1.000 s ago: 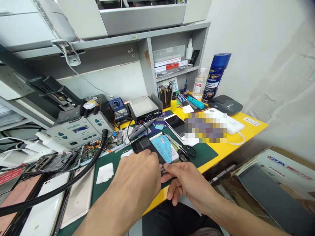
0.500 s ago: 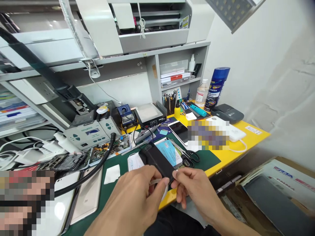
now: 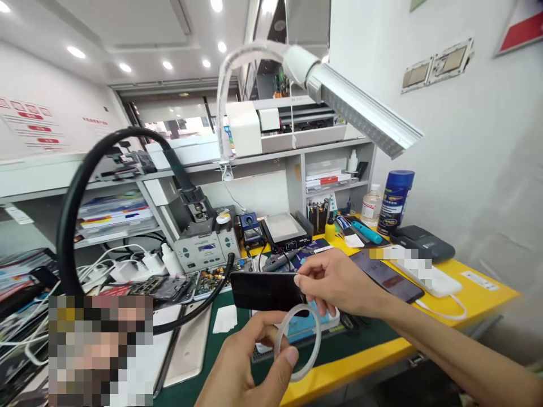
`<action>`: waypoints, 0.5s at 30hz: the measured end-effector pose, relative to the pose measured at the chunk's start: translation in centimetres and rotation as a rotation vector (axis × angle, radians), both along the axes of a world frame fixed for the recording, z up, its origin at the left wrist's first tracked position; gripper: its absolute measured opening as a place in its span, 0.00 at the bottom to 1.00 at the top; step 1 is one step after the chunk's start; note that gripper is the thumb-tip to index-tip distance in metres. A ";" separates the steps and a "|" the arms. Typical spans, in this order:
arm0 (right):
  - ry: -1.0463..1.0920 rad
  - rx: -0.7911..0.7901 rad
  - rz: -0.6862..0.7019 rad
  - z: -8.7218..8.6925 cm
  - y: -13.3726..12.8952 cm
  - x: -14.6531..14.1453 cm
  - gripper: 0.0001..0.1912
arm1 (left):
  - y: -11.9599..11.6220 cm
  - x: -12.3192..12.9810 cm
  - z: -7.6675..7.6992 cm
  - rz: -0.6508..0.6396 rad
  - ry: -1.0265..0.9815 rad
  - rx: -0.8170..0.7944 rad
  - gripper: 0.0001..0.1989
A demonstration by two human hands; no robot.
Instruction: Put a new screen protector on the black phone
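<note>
My left hand (image 3: 250, 356) is closed round a narrow, translucent white ring (image 3: 318, 339), which looks like a thin roll of tape; thumb and fingers grip its left side. Just above, a black phone (image 3: 265, 294) is tilted up, its dark glossy face towards me. The thumb and forefinger of my right hand (image 3: 335, 280) pinch at the phone's right end. Its lower edge is close to the fingers of my left hand, and I cannot tell if they touch. Below my right hand lies a light blue printed packet (image 3: 303, 328), partly covered.
Another dark phone (image 3: 388, 274) lies right of my hands, near a white power bank with a cable (image 3: 443, 281). Behind are a soldering station (image 3: 207, 249), a flat heating plate (image 3: 284, 226) and a blue spray can (image 3: 394, 200). A black hose (image 3: 68, 226) arches at left.
The view has tipped upwards. The black phone has been lifted from lying low to a raised, tilted position. My right hand has gone up with it, and the ring now shows fully in my left hand.
</note>
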State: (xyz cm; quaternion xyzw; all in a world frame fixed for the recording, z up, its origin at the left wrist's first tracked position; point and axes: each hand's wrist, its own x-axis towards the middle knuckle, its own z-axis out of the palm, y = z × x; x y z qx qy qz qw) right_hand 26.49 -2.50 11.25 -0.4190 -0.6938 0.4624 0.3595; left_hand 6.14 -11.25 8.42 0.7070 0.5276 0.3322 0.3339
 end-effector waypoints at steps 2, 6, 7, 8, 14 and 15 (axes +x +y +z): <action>-0.034 0.080 0.051 0.9 1.3 -0.5 0.12 | 0.5 -0.1 -0.5 -0.022 -0.036 0.061 0.17; -0.085 0.199 0.131 1.2 2.8 -0.8 0.12 | 1.9 -1.5 -0.7 0.007 0.088 0.367 0.13; -0.097 0.223 0.149 1.1 3.0 -0.7 0.13 | 2.5 -2.0 -0.4 0.055 0.140 0.482 0.12; -0.110 0.246 0.169 1.1 3.1 -0.7 0.13 | 3.0 -2.6 0.1 0.094 0.191 0.614 0.11; -0.177 0.410 0.263 1.1 2.4 -0.9 0.13 | 6.1 -4.2 4.6 -0.177 0.540 0.608 0.19; -0.188 0.452 0.267 1.2 2.1 -1.0 0.14 | 6.3 -4.1 5.1 -0.221 0.571 0.534 0.14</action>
